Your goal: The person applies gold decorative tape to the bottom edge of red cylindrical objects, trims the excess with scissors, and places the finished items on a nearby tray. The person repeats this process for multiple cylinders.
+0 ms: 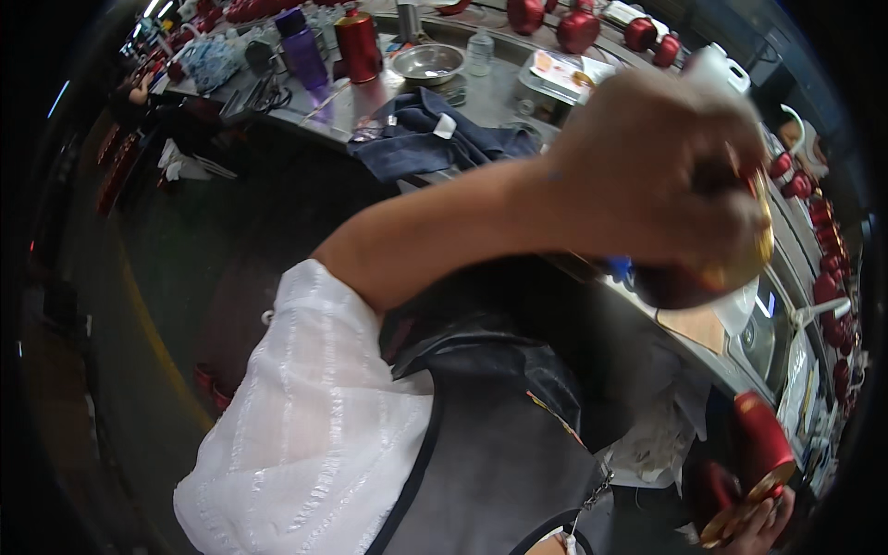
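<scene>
My left hand [657,166], smeared by motion, is raised across the upper right with its fingers wrapped round a red-and-gold round metal piece [708,285]. The hand hides much of that piece; its dark rounded side and a gold edge show. Low at the right edge, my right hand [766,529] grips a shiny red cup-shaped part with a gold rim [764,433]. A second dark red rounded surface [712,495] shows close beside it, also gold-edged; whether the two are joined I cannot tell.
On the metal bench lie a dark blue cloth [425,134], a steel bowl [427,65], a purple bottle [303,54], a red canister [358,48] and a clear bottle [480,53]. Several red parts [578,32] line the far track. A person [139,92] is at the far left.
</scene>
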### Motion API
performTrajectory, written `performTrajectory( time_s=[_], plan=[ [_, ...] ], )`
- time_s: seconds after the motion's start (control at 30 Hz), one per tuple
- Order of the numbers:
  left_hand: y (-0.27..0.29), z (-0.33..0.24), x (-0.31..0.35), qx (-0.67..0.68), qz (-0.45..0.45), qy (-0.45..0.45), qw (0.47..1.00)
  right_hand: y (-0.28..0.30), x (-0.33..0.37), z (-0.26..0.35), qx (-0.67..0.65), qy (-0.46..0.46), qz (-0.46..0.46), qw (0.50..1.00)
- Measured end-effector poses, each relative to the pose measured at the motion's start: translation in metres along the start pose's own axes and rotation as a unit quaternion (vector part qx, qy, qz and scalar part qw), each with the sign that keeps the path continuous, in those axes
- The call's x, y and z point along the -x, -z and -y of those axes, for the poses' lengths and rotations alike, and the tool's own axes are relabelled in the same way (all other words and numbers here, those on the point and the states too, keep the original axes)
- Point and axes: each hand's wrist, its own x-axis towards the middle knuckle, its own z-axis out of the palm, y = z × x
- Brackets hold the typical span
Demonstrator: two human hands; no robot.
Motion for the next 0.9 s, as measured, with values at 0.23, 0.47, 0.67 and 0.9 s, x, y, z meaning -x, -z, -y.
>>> performTrajectory(
  time_s=[0.23,0.47,0.67,0.9],
  plan=[
    [0.237,0.044,-0.008,-0.185,-0.036,0.180,0.965,-0.155,-0.158,0.055,-0.070,0.019,0.100,0.992],
    [0.385,0.123,0.041,-0.531,-0.029,0.183,0.827,-0.377,-0.183,0.193,-0.214,0.045,0.382,0.898],
    [0.450,0.186,0.078,-0.543,0.009,0.309,0.781,-0.521,-0.135,0.290,-0.219,0.114,0.475,0.845],
    [0.461,0.219,0.093,-0.549,0.027,0.319,0.772,-0.579,-0.154,0.286,-0.173,0.088,0.536,0.822]
  ],
)
